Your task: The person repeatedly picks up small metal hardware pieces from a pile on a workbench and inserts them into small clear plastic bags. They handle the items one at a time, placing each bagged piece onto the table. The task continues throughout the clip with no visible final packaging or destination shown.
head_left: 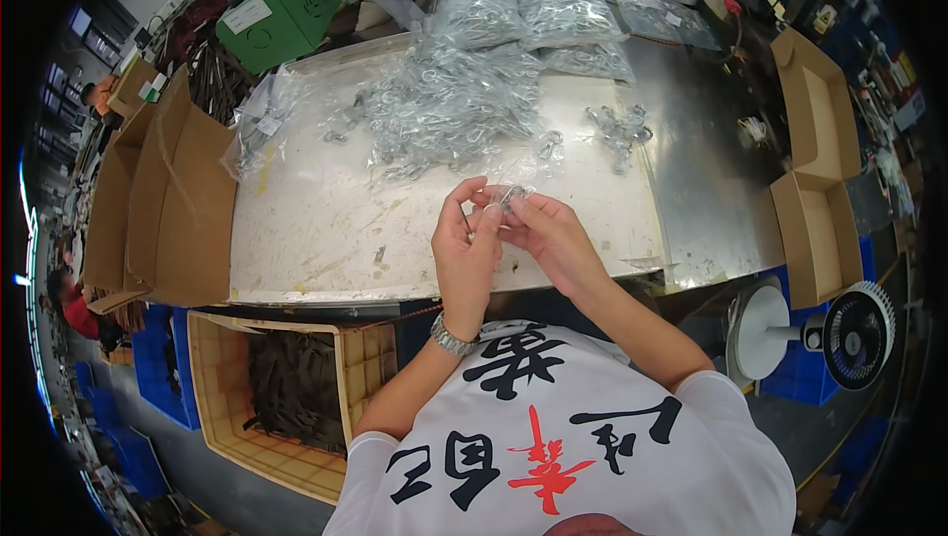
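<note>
Over the near part of the worktable, my left hand (466,251) and my right hand (558,240) come together. Between their fingertips they pinch a small clear plastic bag (512,197) with a shiny metal piece in it, its exact shape too small to make out. Just beyond lies a large heap of small clear bags (444,106) that hold metal hooks. A single small bag (550,147) lies apart at the heap's near right. To the right of it is a loose cluster of metal hooks (620,133).
Big filled bags (563,7) are stacked at the back. Open cardboard boxes stand on the left (183,210) and right (815,230). A green machine (296,12) is at the far left. Below the table edge are a yellow crate (370,368) of dark straps and a fan (857,336).
</note>
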`<state>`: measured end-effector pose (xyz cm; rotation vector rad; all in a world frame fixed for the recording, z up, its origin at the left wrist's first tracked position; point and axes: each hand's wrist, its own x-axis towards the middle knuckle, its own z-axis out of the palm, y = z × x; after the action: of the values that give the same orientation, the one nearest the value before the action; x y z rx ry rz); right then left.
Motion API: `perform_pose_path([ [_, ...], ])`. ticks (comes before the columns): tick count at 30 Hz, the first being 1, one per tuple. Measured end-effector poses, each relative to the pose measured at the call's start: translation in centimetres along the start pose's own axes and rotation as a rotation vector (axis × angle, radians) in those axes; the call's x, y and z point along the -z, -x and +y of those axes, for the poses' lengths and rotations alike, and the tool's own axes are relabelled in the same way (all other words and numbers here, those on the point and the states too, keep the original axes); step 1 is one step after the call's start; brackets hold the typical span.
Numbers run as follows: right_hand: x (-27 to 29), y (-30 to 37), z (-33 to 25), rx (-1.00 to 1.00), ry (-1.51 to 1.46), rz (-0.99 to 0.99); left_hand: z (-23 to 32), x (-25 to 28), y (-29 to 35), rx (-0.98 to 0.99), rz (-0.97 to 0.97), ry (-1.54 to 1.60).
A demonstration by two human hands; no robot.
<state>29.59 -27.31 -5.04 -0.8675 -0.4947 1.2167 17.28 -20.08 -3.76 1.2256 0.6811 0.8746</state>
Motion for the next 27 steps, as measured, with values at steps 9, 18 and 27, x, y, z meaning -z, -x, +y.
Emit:
perform_pose_path([
  [9,1.1,0.2,-1.4,0.091,0.257,-0.039,0.9,3.7,-2.2,0.118,-0.220,0.007],
  [18,1.9,0.9,-3.2,-0.335,0.254,-0.371,2.6,4.1,-2.7,0.202,-0.409,-0.082],
  [27,-0.3,2.6,-3.1,0.101,1.045,-0.154,0.1,2.9,-1.1,-0.091,-0.220,-0.277],
])
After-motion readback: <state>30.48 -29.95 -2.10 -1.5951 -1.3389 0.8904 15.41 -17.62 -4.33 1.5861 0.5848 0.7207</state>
